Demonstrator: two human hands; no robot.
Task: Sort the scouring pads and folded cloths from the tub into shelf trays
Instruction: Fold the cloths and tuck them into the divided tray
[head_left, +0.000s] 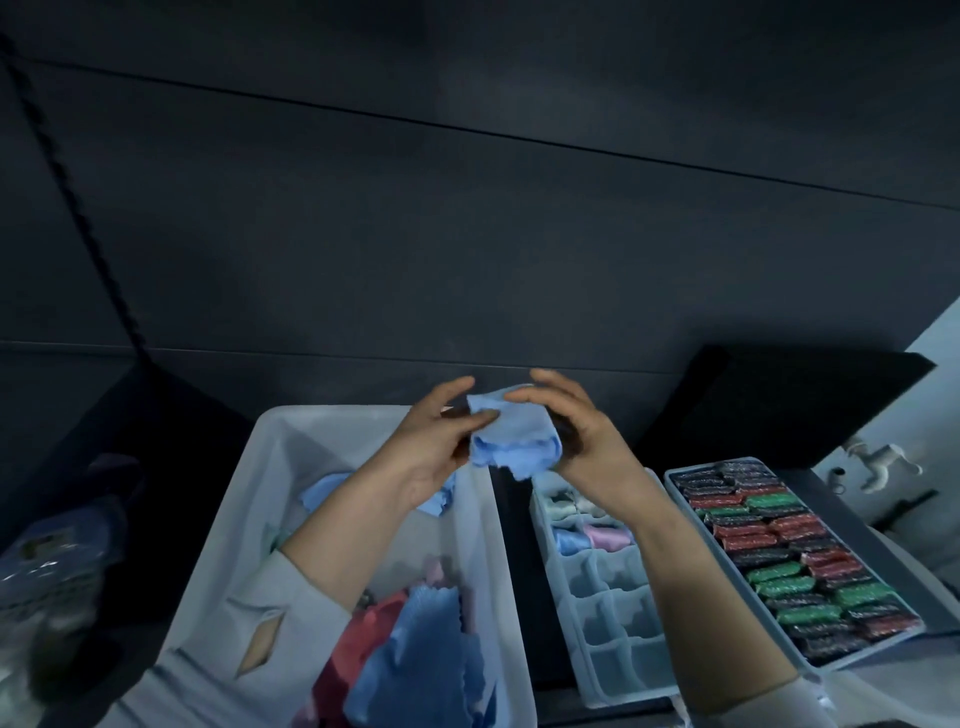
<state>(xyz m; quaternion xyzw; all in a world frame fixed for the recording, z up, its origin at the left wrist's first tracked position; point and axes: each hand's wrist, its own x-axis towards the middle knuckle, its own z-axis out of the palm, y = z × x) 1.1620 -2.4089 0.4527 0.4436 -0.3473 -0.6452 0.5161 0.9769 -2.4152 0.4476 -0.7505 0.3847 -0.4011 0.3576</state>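
A folded blue cloth (506, 441) sits between the left hand (434, 441) and right hand (576, 431), curled fingers pinching it, above the tub's (270, 467) far right corner.

No writing can be read anywhere in the head view — the packet (31, 561) at the far left carries some pale marks, too blurred to make out, and the trays, tub and cloths show no lettering or numbers.
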